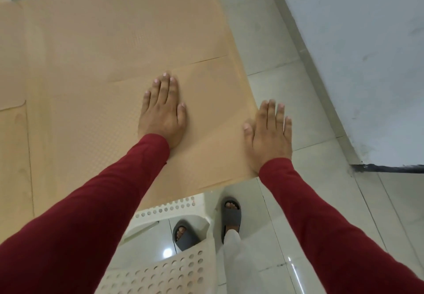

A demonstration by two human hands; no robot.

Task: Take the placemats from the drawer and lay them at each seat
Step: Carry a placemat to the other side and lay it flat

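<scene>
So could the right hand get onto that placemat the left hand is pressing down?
Probably yes. The right hand is flat and open at the table's edge, right beside the placemat under the left hand, with nothing between them.

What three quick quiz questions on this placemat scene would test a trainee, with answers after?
1. True or false: the left hand lies flat on the tan placemat.
2. Which hand is at the table's right edge: A left, B right?
3. Fill in: a white perforated ____ stands at the table's near edge.

Key: 1 true. 2 B, the right hand. 3 chair.
</scene>
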